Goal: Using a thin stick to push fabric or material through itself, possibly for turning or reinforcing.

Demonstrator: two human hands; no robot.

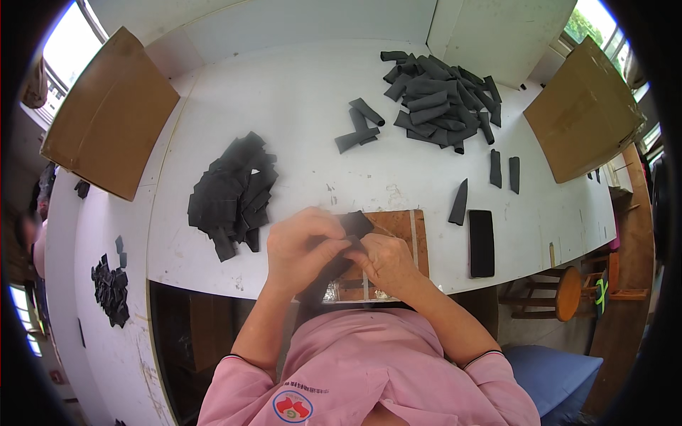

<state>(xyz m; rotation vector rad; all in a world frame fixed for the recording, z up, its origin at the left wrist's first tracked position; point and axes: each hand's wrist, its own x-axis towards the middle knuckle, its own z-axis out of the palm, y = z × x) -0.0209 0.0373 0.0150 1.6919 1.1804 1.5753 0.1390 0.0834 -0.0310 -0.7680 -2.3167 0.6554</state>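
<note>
Both hands meet over the front of the white table, holding a dark grey fabric piece (pixel 355 224) between them. My left hand (pixel 302 245) is closed, its thumb and fingers pinching the cloth. Fingertips of my right hand (pixel 391 263) pinch the same cloth from the right side. Part of the dark fabric hangs below the left hand toward my lap. Under the hands lies a brown board (pixel 415 245) with pale strips across it. A pile of flat dark fabric pieces (pixel 231 192) sits just left of my left hand.
Rolled dark fabric tubes (pixel 440 99) are heaped at the back right, with several loose ones nearby. A black phone (pixel 481 243) lies right of the board, below a pointed dark piece (pixel 459 201). Cardboard boxes stand at left (pixel 114 113) and right (pixel 582 110). A wooden stool (pixel 567 294) is at right.
</note>
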